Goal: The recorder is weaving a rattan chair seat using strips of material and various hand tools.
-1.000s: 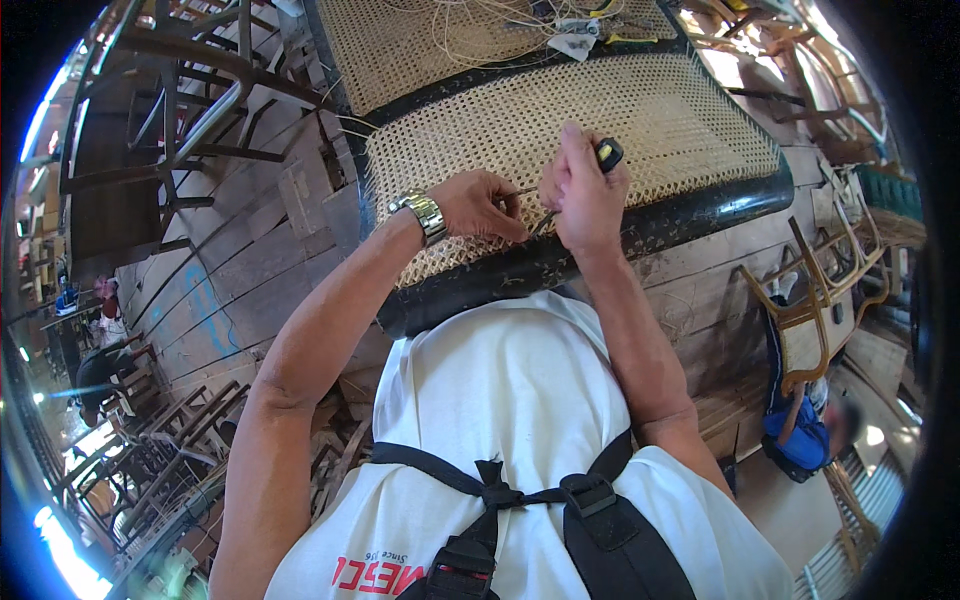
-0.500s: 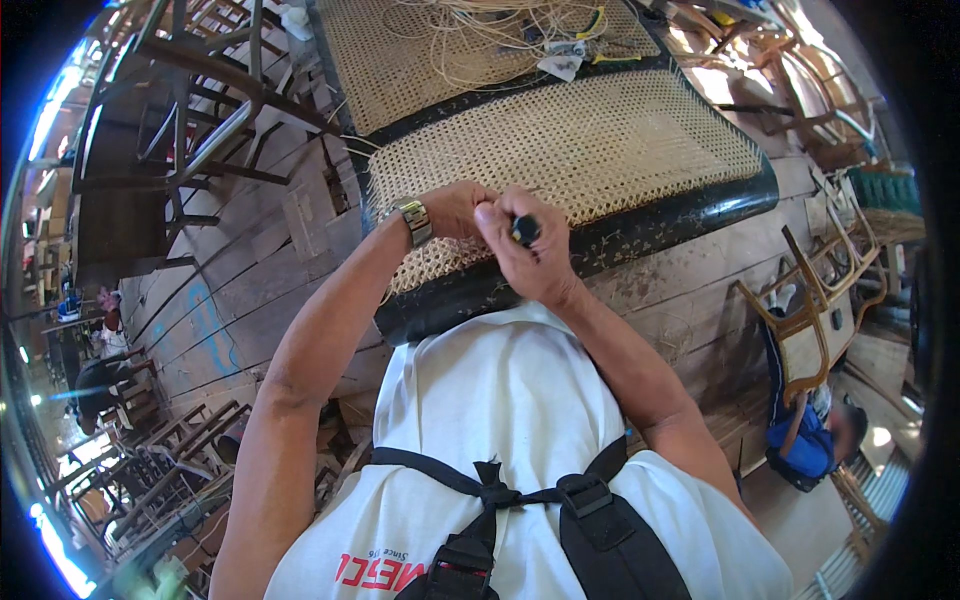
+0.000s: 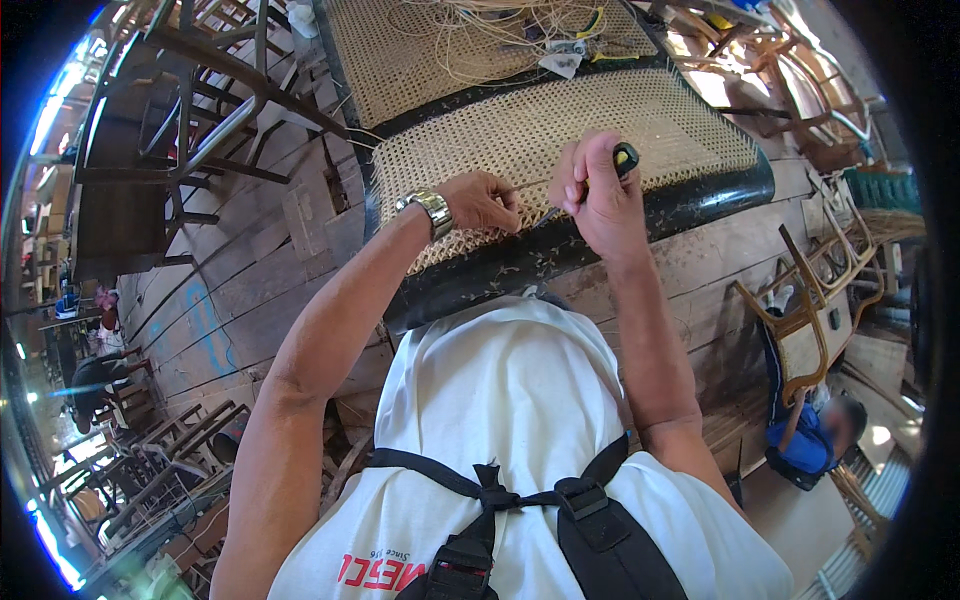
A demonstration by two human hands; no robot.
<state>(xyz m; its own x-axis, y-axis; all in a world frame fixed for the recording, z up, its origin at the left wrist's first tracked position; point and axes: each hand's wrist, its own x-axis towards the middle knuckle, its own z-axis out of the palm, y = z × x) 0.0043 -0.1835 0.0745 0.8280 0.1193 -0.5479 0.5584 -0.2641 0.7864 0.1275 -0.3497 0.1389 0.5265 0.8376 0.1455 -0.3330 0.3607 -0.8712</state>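
Note:
A woven cane panel with a black, floral-patterned border lies in front of me. At its near edge, my left hand is closed, its fingertips pinched against the weave; what they grip is too small to make out. To its right, my right hand is wrapped around a hand tool with a black and yellow handle. The thin shaft of that tool points down-left toward the left fingertips. Whether it is an awl or a screwdriver I cannot tell. A thin strand spans between the hands.
Loose cane strands lie on the far cane section, beside pliers and a small white packet. Dark wooden chair frames crowd the left. At the right, a person in blue is by a wooden chair frame.
My right hand has moved right and up with the tool, away from my left hand. The left hand has shifted slightly right, staying at the panel's near edge.

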